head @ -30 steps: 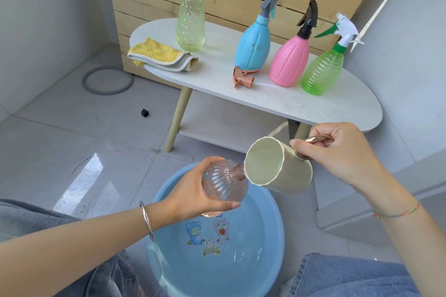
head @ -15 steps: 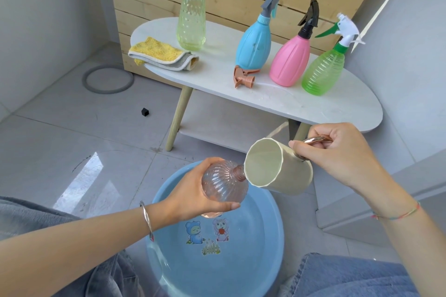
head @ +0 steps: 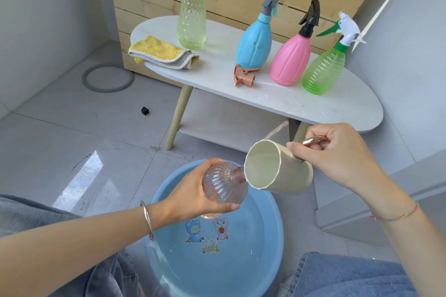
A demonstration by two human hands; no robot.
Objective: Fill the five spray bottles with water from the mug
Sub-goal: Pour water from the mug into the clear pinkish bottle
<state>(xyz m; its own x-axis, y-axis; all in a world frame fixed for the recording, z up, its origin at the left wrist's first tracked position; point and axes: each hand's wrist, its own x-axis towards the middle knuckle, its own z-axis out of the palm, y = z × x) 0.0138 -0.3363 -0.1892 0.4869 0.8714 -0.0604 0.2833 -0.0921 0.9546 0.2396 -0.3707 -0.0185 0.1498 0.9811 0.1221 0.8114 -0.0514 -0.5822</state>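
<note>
— Held where?
— Over the blue basin (head: 268,265). Gripped the stiff cream mug (head: 287,176) by its handle (head: 313,140), right hand (head: 337,159) curled; cupped the clear pink bottle (head: 223,184) round the belly, left hand (head: 190,194) wrapped, neck at mug rim.
— Handled how?
— Likely light, thin-walled, slippery; wanted a gentle squeeze.

Four bottles (head: 289,60) crowd tabletop (head: 313,103); front edge seemingly free

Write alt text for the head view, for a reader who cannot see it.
Over a blue basin, the left hand grips a clear pink bottle; the right hand tips a cream mug to its neck. Four capped spray bottles, a loose sprayer head and a yellow cloth sit on the white table.
</note>
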